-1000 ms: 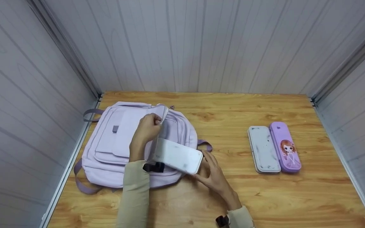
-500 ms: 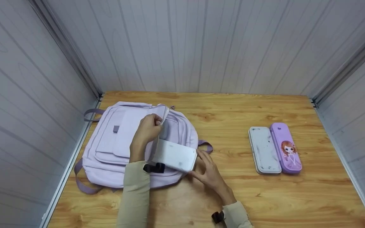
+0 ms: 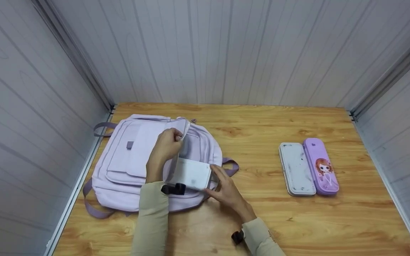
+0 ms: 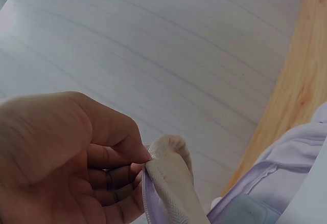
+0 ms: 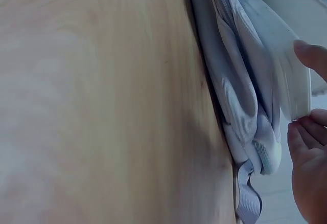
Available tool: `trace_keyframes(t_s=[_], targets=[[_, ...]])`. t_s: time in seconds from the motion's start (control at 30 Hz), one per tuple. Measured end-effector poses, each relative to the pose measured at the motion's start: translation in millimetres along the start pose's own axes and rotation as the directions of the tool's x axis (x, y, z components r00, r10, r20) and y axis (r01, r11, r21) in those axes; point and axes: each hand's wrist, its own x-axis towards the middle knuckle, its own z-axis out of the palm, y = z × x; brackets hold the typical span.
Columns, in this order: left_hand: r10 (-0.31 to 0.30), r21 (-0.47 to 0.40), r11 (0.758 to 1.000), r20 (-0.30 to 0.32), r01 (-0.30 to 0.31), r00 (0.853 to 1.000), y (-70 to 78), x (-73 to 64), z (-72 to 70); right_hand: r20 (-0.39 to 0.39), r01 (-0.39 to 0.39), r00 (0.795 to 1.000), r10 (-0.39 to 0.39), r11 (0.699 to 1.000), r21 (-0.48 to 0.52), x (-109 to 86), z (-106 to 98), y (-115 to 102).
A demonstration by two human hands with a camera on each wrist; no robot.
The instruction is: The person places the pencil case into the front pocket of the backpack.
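Observation:
A lilac backpack (image 3: 123, 160) lies on its back, its unzipped pocket gaping toward the right. My left hand (image 3: 164, 149) pinches the pocket's zip edge (image 4: 171, 183) and lifts it; the left wrist view shows thumb and fingers on the fabric. A white pencil case (image 3: 192, 174) is partly inside the pocket, its left end hidden. My right hand (image 3: 228, 192) grips the outer end of this case, thumb on one edge and fingers on the other, as the right wrist view also shows. Inside the pocket sits a grey-blue object (image 4: 245, 211), mostly covered.
To the right on the wooden table (image 3: 255, 128) lie a smudged white pencil case (image 3: 297, 169) and a purple pencil case (image 3: 320, 167) with a girl printed on it, side by side. Grey panels (image 3: 205, 53) enclose the table at the back and both sides.
My right hand has moved left, pushing the white pencil case deeper into the backpack pocket, so less of it shows. The left hand stays at the zip edge.

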Motion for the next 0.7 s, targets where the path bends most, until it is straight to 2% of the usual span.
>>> trace_keyframes(t_s=[0.23, 0.4, 0.53, 0.7], targets=[[0.007, -0.027, 1.000, 0.022, -0.007, 1.000, 1.3, -2.8, -0.7, 0.025, 0.048, 0.999, -0.048, 0.999, -0.007, 11.8, 9, -3], [0.005, -0.031, 1.000, 0.041, -0.004, 0.999, 1.9, -4.1, -0.7, 0.062, 0.046, 0.997, -0.046, 0.999, -0.006, 18.9, 14, -3], [0.010, -0.016, 1.000, 0.030, -0.010, 1.000, 2.3, -3.3, -0.1, 0.087, 0.023, 0.996, -0.023, 1.000, 0.003, 24.9, 17, -4], [0.009, -0.016, 1.000, 0.013, -0.008, 1.000, 3.0, -2.8, 0.5, 0.103, 0.042, 0.994, -0.043, 0.999, 0.013, 31.4, 23, -5]])
